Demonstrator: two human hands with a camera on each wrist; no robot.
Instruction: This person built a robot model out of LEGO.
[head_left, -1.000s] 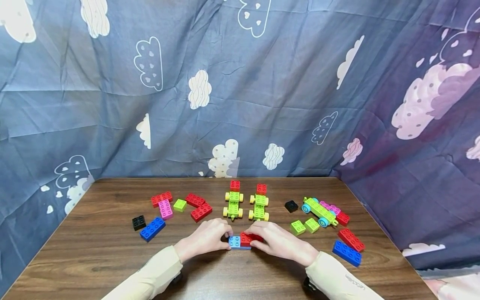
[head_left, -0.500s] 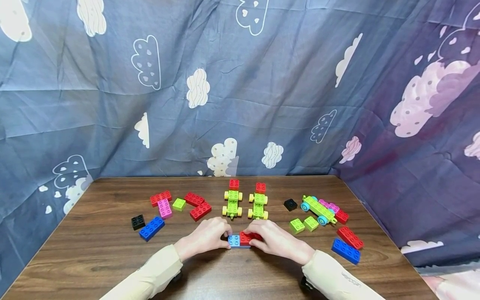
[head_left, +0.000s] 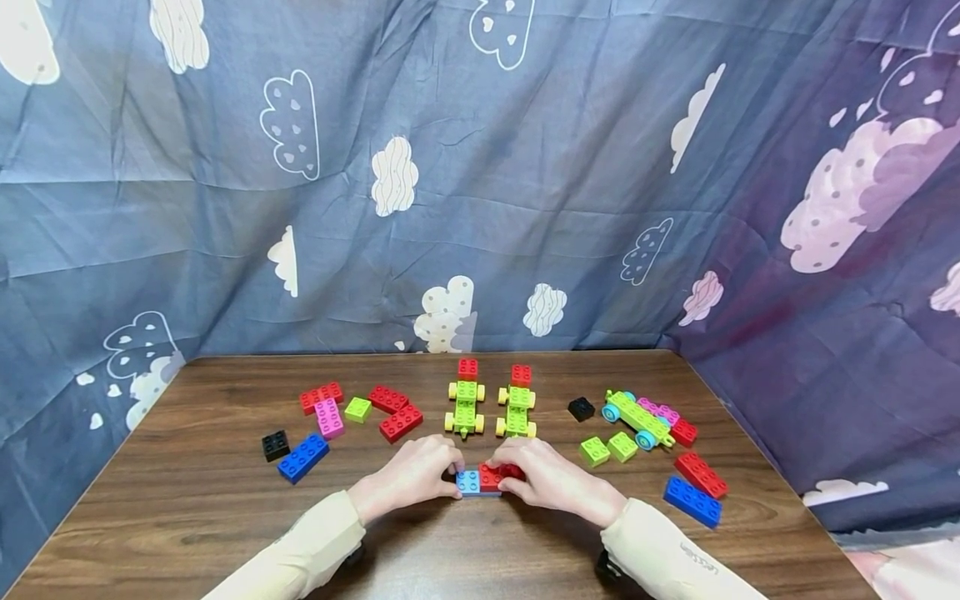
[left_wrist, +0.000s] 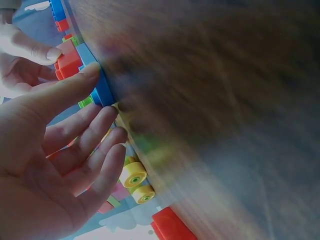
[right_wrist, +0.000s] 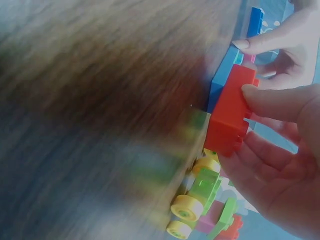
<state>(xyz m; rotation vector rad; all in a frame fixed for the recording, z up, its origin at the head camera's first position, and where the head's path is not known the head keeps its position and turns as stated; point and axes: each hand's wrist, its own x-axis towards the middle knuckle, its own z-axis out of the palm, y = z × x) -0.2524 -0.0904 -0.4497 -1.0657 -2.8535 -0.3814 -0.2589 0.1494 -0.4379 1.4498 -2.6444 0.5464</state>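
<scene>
A light blue brick (head_left: 468, 482) lies on the wooden table (head_left: 187, 508) with a red brick (head_left: 495, 476) on top of its right part. My left hand (head_left: 452, 477) holds the blue brick's left end, thumb on the near edge (left_wrist: 95, 70). My right hand (head_left: 508, 478) grips the red brick (right_wrist: 230, 117), thumb on its near side, fingers behind. In the right wrist view the blue brick (right_wrist: 222, 80) sits under the red one. The left wrist view shows the blue brick (left_wrist: 102, 90) and the red brick (left_wrist: 67, 59).
Two green wheeled cars (head_left: 465, 406) (head_left: 517, 406) with red bricks stand just behind the hands. Several loose bricks lie left, among them a blue one (head_left: 303, 457) and a black one (head_left: 276, 444). At right are a green cart (head_left: 637, 421), a red brick (head_left: 701, 474) and a blue brick (head_left: 692, 502).
Both hands stay on the joined bricks in the same spot. The right hand has edged slightly left; nothing else on the table has moved.
</scene>
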